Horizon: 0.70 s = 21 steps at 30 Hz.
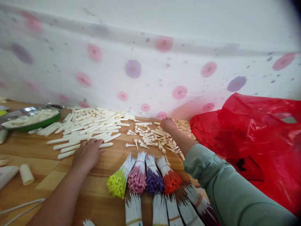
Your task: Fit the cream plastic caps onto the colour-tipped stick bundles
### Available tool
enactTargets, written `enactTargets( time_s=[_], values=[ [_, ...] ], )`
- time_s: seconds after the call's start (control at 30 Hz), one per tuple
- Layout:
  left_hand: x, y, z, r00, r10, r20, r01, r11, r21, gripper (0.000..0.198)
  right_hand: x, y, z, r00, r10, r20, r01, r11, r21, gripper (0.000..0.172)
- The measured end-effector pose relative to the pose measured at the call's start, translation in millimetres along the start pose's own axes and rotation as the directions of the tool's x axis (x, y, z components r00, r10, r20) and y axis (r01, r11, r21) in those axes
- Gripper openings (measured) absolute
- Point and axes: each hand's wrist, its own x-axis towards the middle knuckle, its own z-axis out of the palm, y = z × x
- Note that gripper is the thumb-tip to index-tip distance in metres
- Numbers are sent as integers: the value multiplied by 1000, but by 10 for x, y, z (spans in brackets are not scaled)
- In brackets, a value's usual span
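My left hand (pixel 87 154) lies over the near edge of a pile of cream, tapered plastic tubes (pixel 91 124). Its fingers are a little apart, and one tube (pixel 107 145) sticks out beside the fingertips. Farther off on the right, my right hand (pixel 168 124) reaches into a spread of small cream peg-like pieces (pixel 150 139) by the wall. The fingers there are bent and drawn together, hiding whatever may be in them. Between and below my hands stand bundles of thin white sticks with yellow (pixel 117 185), pink (pixel 137 180), purple (pixel 154 182) and orange (pixel 172 182) ends.
A green-sided metal dish (pixel 42 124) of cream pieces sits at the left. A large red plastic bag (pixel 254 131) bulges on the right. More banded white sticks (pixel 134 208) lie at the front. A short cream tube (pixel 26 174) and a white cable (pixel 23 205) are at lower left.
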Motion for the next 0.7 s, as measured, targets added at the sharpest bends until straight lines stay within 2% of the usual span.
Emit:
enactTargets(
  time_s=[0.17, 0.27, 0.33, 0.37, 0.4, 0.43, 0.5, 0.53, 0.57, 0.6, 0.67, 0.7],
  values=[
    [68, -3, -12, 1000, 1, 6, -1, 998, -61, 18, 135, -236, -43, 998, -52, 27, 45, 974, 220, 29],
    [72, 60, -70, 1000, 14, -13, -16, 989, -148, 16, 10, -266, -174, 998, -54, -43, 66, 922, 383, 29],
    [16, 218, -155, 999, -1, -40, -13, 942, -336, 18, -198, -268, -292, 992, -63, -114, 112, 856, 504, 26],
    [-36, 337, -212, 998, -28, -55, -10, 804, -595, 19, -345, -273, -348, 987, -75, -145, 145, 813, 564, 25],
    [-106, 476, -277, 998, -37, -47, -17, 584, -811, 18, -522, -282, -394, 981, -93, -171, 180, 765, 619, 25],
    [-189, 629, -347, 998, -54, -40, -18, 358, -934, 18, -724, -298, -429, 975, -116, -189, 214, 712, 668, 25],
    [-380, 935, -487, 997, -72, 10, 8, -28, -1000, 21, -1177, -344, -453, 963, -158, -218, 269, 603, 751, 27],
    [-477, 1070, -551, 999, -23, 49, 45, -166, -985, 24, -1409, -373, -443, 955, -173, -242, 298, 520, 801, 23],
    [-568, 1185, -606, 997, 37, 64, 72, -258, -963, 24, -1632, -401, -421, 931, -193, -310, 352, 250, 902, 21],
    [-649, 1275, -648, 991, 105, 78, 106, -309, -945, 23, -1836, -428, -393, 913, -186, -362, 371, 14, 928, 21],
    [-774, 1388, -689, 976, 207, 69, 141, -359, -923, 22, -2168, -462, -338, 910, -89, -404, 372, -249, 894, 21],
    [-818, 1418, -690, 969, 241, 61, 148, -363, -920, 22, -2294, -465, -319, 910, -34, -413, 385, -300, 873, 20]
  ],
)
